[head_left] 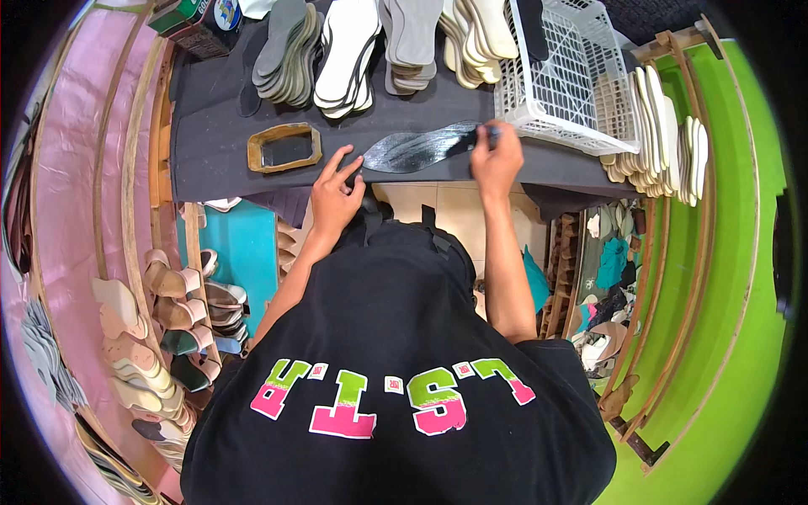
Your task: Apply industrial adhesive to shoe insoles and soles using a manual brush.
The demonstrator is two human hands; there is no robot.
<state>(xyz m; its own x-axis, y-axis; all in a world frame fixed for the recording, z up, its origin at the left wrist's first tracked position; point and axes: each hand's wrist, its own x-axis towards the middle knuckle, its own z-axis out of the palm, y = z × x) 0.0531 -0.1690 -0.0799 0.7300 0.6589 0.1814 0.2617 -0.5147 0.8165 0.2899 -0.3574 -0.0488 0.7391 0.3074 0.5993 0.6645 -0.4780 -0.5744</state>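
A glossy black insole (417,151) lies lengthwise across the dark cloth near the table's front edge, its surface shining as if wet. My left hand (338,195) is at the insole's left end, fingers spread, with fingertips at or just beside its edge. At the opposite end, my right hand (498,160) is closed around a small dark brush-like tool, mostly hidden by the fingers, held against the insole. Left of the insole stands an open tub (320,145) with a yellowish, stained rim and a dark inside.
Along the back lie stacks of grey insoles (282,50), white insoles (347,46) and cream insoles (480,38). A white plastic crate (568,80) stands at the back right, beside more cream insoles (652,126). Wooden racks with shoe parts (172,307) line the left side.
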